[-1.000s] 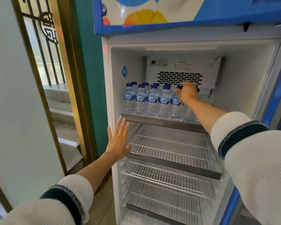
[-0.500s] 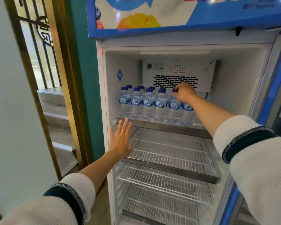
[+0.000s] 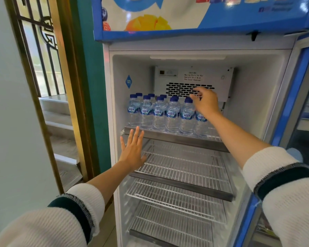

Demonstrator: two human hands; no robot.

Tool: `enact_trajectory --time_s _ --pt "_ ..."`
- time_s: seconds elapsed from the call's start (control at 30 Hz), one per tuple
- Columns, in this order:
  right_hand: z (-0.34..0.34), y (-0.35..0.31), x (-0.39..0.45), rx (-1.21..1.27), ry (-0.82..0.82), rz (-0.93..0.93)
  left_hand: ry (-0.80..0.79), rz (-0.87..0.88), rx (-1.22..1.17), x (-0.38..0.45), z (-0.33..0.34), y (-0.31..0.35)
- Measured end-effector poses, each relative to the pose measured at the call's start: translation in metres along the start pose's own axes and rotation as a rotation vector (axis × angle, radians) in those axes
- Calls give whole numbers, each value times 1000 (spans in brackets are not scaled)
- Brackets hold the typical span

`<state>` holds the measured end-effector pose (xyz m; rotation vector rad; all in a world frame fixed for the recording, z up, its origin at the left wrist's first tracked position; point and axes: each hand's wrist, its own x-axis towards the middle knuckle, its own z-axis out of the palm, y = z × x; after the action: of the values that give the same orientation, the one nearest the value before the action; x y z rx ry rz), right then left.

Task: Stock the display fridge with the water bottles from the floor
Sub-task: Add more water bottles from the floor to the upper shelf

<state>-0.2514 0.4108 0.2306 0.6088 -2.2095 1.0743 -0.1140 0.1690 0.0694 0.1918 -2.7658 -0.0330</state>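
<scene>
The water bottles (image 3: 161,113) stand on the fridge's top shelf (image 3: 177,137). The right hand (image 3: 206,102) hovers above their right end, fingers relaxed, holding nothing. The left hand (image 3: 132,150) is flat, below the shelf.

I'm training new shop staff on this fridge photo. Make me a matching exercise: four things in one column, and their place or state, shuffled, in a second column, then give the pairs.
Things
1. clear plastic water bottles with blue caps
2. left hand
3. right hand
4. white wire shelf second from the top

Places or states
A. bare, nothing standing on it
B. fingers spread flat, near the fridge's left edge below the top shelf
C. standing in rows on the top shelf
D. raised by the bottle caps, in front of the black vent slots

Pairs: 1-C, 2-B, 3-D, 4-A
</scene>
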Motion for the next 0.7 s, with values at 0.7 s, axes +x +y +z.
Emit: enact_trajectory --time_s 0.7 --pt "19 80 -69 -69 -173 323 -28 -49 -70 -16 11 23"
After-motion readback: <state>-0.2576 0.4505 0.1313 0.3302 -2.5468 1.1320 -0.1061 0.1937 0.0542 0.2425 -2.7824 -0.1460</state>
